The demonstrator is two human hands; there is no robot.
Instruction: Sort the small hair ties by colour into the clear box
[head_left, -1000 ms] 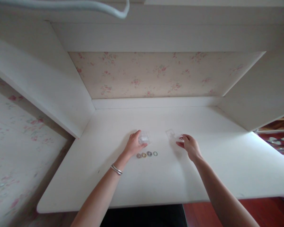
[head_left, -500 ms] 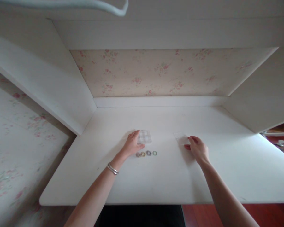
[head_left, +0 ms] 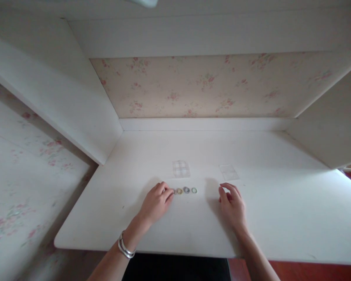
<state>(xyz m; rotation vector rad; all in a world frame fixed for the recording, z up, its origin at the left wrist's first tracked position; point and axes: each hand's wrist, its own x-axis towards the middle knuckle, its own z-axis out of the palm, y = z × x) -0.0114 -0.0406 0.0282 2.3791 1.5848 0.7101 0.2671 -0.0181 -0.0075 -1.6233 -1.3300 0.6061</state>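
Our left hand (head_left: 155, 203) touches the leftmost of 4 rings (head_left: 186, 190) on the tabletop (head_left: 193, 226), its grip loose; our right hand (head_left: 232, 205) hovers nearby, grip apart, empty.

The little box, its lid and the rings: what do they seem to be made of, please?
Box and lid: clear, probably plastic; the desk shows through both. Rings: too small to tell; gold, grey and green tints, perhaps metal.

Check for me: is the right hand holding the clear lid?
No, the right hand rests empty on the desk, apart from the clear lid lying flat beyond it.
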